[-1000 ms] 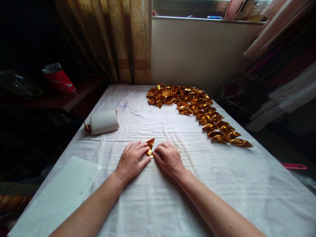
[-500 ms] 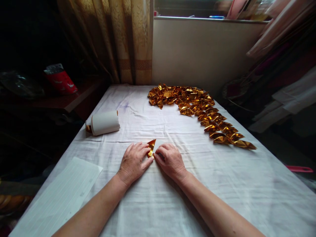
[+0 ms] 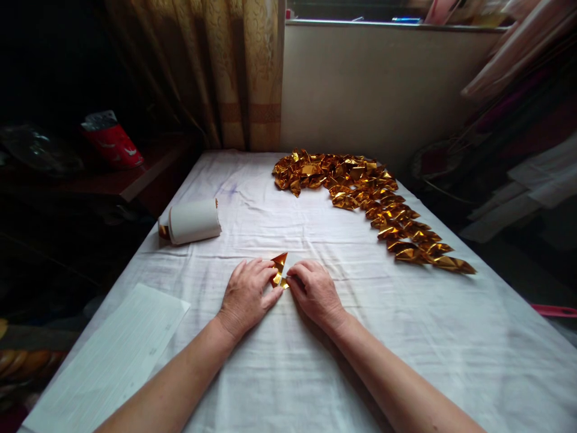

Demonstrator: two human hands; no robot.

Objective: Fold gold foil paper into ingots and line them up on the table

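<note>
A small piece of gold foil paper (image 3: 280, 262), with a pointed folded top, lies on the white cloth between my hands. My left hand (image 3: 249, 293) holds it from the left, fingertips and thumb pressed on its side and lower edge. My right hand (image 3: 317, 293) is closed in a pinch at its right lower edge, where a small flap and a pale strip of its underside show. My right fingertips partly hide that corner. Beyond my right hand lies a long chain of folded gold foil pieces (image 3: 392, 217), bunched toward the far edge.
A white roll (image 3: 195, 222) lies on its side at left, gold showing at its ends. A lined pale sheet (image 3: 112, 355) lies beside my left forearm. The white-clothed table (image 3: 279, 373) meets a wall and curtain (image 3: 246, 78). A red container (image 3: 112, 144) stands on a side shelf.
My right fingertips have shifted slightly right, and more of the foil's lower flap and pale underside shows. My left hand stays on the paper. The whole view has shifted a little.
</note>
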